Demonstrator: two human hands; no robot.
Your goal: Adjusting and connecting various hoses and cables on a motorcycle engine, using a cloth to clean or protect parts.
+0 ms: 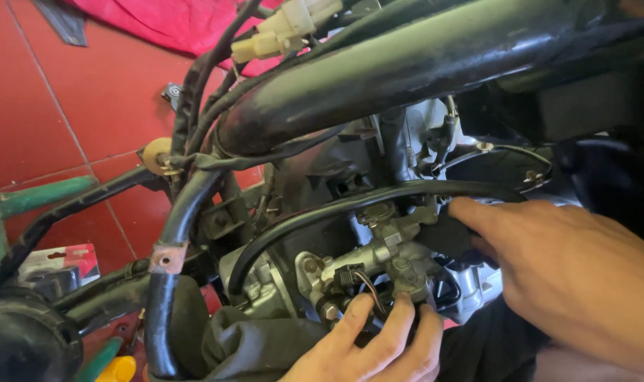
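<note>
Right hand (pixel 576 276) beside level carburetor (pixel 385 265)

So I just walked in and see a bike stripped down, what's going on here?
A person is working bare-handed on a metal carburetor under the black frame tube. The left hand grips it from below, fingertips by its small wires. The right hand reaches in from the right, touching the black rubber part beside a black hose.

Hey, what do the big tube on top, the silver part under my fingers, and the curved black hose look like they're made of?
Big tube: likely painted steel, glossy black with dusty scuffs. Silver part: probably cast aluminium, dull grey and grainy. Hose: looks like rubber, smooth matte black, bending freely.
</note>
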